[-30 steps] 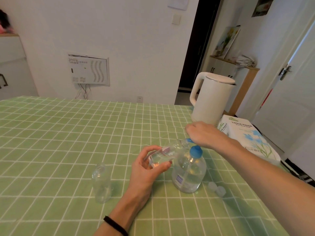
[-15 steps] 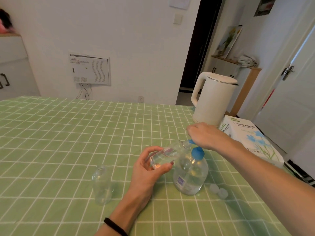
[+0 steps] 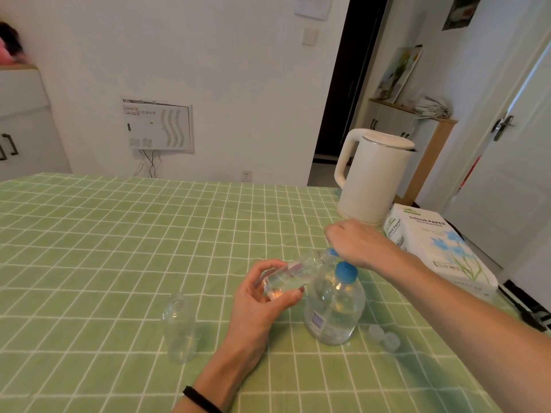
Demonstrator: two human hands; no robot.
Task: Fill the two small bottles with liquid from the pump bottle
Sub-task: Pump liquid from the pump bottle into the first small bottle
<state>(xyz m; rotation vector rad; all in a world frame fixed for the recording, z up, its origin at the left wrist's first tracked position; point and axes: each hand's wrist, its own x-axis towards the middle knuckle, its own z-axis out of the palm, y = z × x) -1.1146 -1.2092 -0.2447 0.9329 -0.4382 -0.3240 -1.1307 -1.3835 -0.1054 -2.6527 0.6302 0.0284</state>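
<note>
The pump bottle stood upright on the green checked tablecloth, near the right edge of the table, clear liquid filling much of it. Your right hand sat on top of it, fingers curled down over the blue pump head and hiding nearly all of it, a grip well suited to pressing straight down without tipping the bottle.

Your left hand clasped the tilted small bottle by its base end, thumb on one side and fingers on the other. You held it almost on its side, mouth raised to the spout, most likely so the stream would run into the neck instead of onto the cloth. Some liquid showed inside it already.

The second small bottle waited upright and open to the left, well apart from the pump, looking empty. Two clear caps lay side by side just to the right of the pump bottle, out of the way. Behind stood a white kettle and a tissue box.
</note>
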